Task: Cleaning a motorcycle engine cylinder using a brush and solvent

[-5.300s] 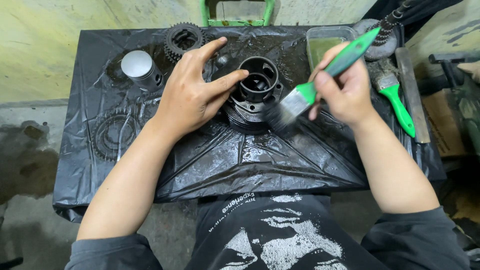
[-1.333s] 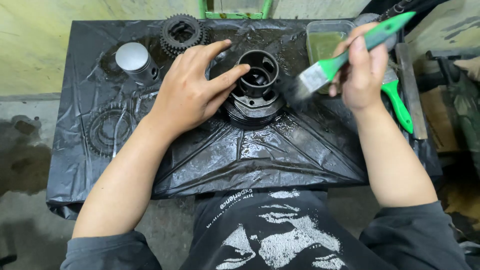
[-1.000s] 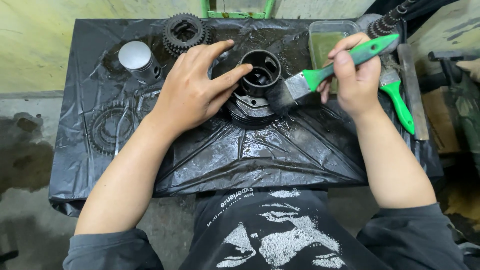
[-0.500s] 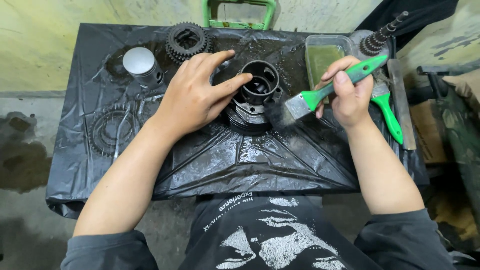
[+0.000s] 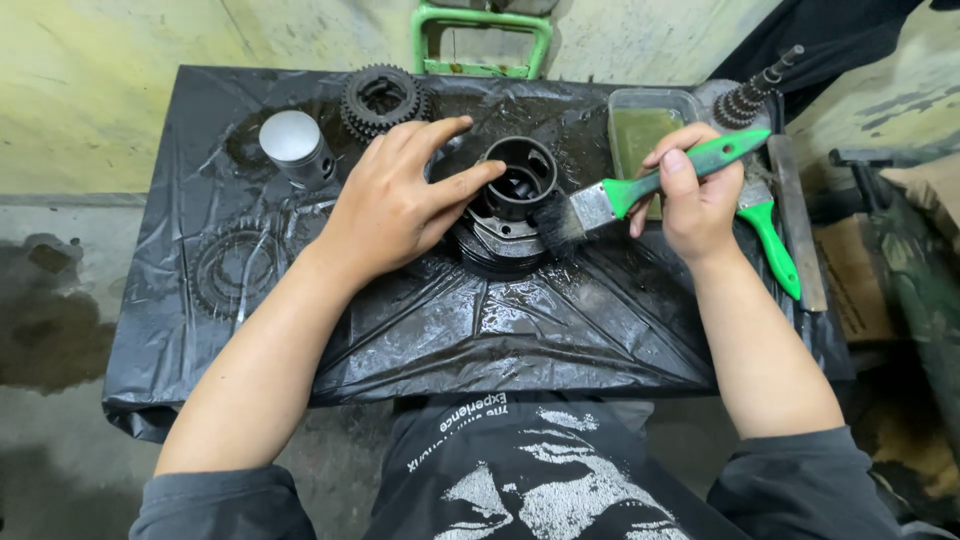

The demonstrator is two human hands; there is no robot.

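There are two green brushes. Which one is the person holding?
The brush with the dark bristles touching the round metal part, gripped by the right hand. The other green brush lies untouched on the black plastic sheet, just right of that hand.

The cylinder part (image 5: 510, 205) sits on the tabletop (image 5: 520, 330) just left of the right grip (image 5: 695, 190), with the brush (image 5: 640, 185) reaching across to it. The left grip (image 5: 395, 200) rests against its left side. Behind that grip lie a gear (image 5: 380, 100) and a piston (image 5: 295, 148); a tray (image 5: 640, 125) lies behind the right grip
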